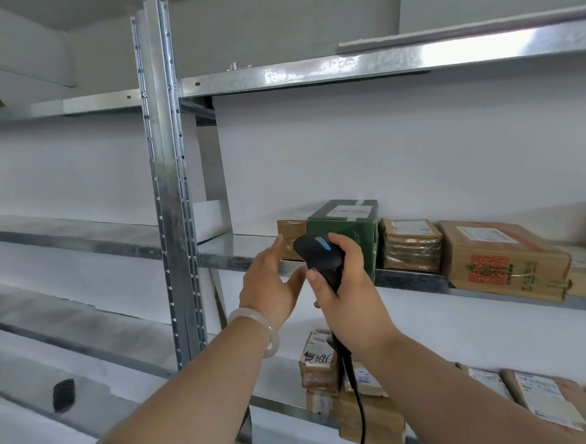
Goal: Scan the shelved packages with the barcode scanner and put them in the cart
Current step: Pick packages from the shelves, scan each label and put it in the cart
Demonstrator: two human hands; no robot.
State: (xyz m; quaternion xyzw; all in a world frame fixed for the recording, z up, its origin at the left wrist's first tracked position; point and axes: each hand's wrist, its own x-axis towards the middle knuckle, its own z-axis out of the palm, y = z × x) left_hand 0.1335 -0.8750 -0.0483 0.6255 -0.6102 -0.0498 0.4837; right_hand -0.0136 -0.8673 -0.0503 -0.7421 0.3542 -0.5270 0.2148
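Hidden: the barcode scanner's (320,257) window faces away from the camera and most of its handle sits inside the right hand (351,300), which grasps it. Scanner and hand cover the lower front of the green package (344,219). The brown package (289,229) behind it shows only its left part. Packages at the shelf's (238,249) right end are cut off by the frame.

Scanner: long axis near upright, head up, nose aimed at the green package, at the shelf's front edge. Its cable (359,408) hangs down.

Left hand (271,285): released, fingers straight, at the front edge beside the brown package. Contact cannot be told.
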